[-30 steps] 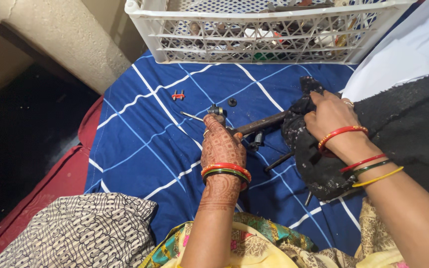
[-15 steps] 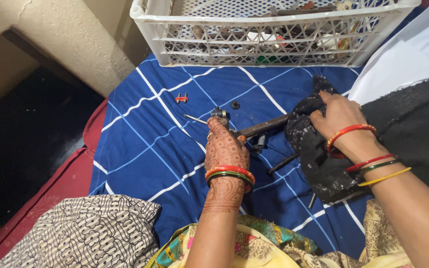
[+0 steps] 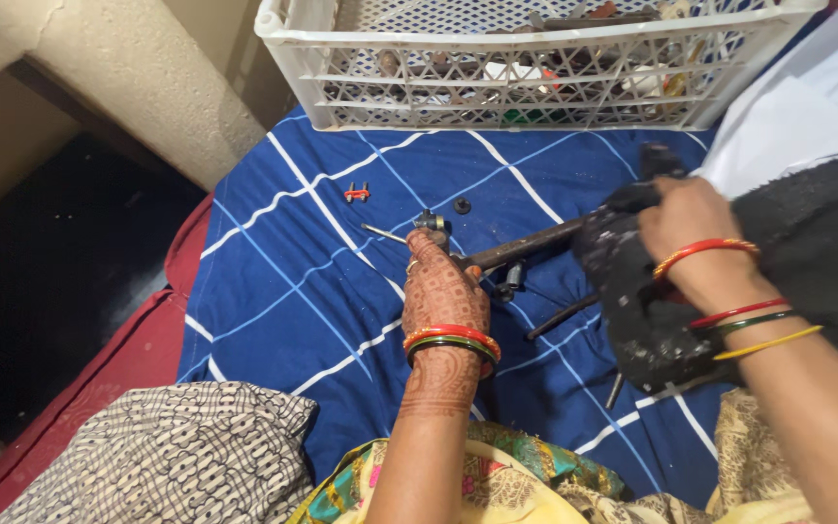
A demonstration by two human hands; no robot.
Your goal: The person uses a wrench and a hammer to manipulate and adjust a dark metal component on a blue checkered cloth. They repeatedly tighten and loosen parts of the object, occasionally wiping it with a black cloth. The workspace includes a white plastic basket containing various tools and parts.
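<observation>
Left hand (image 3: 443, 291) clenched round a small metal fitting (image 3: 431, 223) at the rod (image 3: 521, 247) tip, above the blue cloth (image 3: 283, 291). Right hand (image 3: 686, 218) gripping black rag (image 3: 637, 301) wrapped on the rod's other end. Crate (image 3: 526, 97) beyond.

Blue cloth (image 3: 322, 291) with white check lines; white lattice crate (image 3: 497, 87) at twelve o'clock; small red clip (image 3: 357, 193) at ten; black-and-white patterned fabric (image 3: 177, 456) at seven.

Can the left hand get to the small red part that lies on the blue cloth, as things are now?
Probably yes. The small red part lies in the open on the blue checked cloth, up and to the left of the left hand, with nothing between them. But that hand is on the end of a dark metal rod.
</observation>
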